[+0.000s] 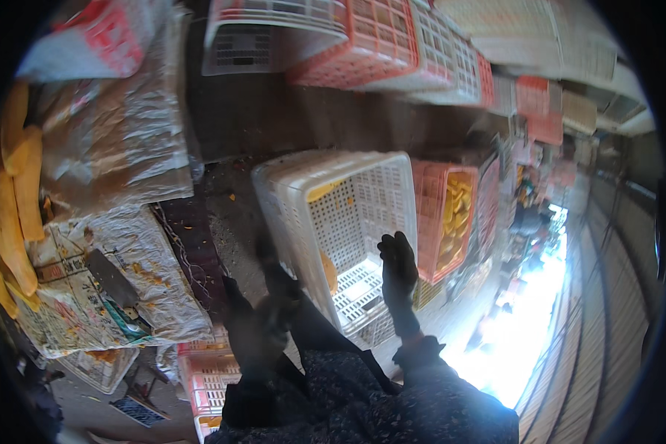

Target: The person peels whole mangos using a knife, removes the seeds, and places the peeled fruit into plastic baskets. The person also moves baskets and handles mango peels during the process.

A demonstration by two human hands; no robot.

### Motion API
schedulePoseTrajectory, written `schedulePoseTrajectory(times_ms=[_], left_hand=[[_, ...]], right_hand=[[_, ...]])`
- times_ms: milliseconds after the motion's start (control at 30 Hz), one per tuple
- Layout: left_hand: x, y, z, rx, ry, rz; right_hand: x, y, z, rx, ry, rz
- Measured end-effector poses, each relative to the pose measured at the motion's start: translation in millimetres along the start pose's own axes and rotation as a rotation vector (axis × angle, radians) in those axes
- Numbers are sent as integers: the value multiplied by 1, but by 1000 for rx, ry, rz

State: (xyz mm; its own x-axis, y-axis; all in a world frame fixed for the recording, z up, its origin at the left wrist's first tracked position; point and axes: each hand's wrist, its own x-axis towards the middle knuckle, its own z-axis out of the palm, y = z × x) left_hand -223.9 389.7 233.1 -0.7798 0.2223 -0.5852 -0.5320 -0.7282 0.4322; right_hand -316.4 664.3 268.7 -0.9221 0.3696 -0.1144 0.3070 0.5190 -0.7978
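Note:
My right hand point(399, 263), in a dark glove, is raised over the near right side of a white plastic crate point(294, 208), its fingers extended and nothing in them. Inside the crate lie a few yellow-orange pieces point(328, 273). A blurred dark shape that looks like my gloved left hand point(266, 322) is left of the crate's lower edge; its fingers and any contents cannot be made out. A broad-bladed knife point(112, 277) with a green handle rests on a woven plastic sack point(166, 277) at the left. Long, peeled-looking yellow-orange vegetables point(12, 222) are heaped at the far left.
A pink crate point(425, 222) of yellow pieces stands just right of the white one. Stacked white and red crates point(361, 50) line the top. Plastic sheeting point(116, 139) covers the upper left surface. More pink crates point(208, 377) stand below left. Bright light glares at the right.

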Motion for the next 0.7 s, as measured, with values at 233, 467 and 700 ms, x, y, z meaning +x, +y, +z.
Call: schedulePoseTrajectory(times_ms=[233,467,700], left_hand=[[163,-62,108,875,-105,208],[335,-108,91,1653,272,342],[356,-154,73,2376,276,901]], right_hand=[[-29,207,-21,-431,-444,511],[-1,257,22,-142,-464,348],[73,279,70,558,-366,583]])
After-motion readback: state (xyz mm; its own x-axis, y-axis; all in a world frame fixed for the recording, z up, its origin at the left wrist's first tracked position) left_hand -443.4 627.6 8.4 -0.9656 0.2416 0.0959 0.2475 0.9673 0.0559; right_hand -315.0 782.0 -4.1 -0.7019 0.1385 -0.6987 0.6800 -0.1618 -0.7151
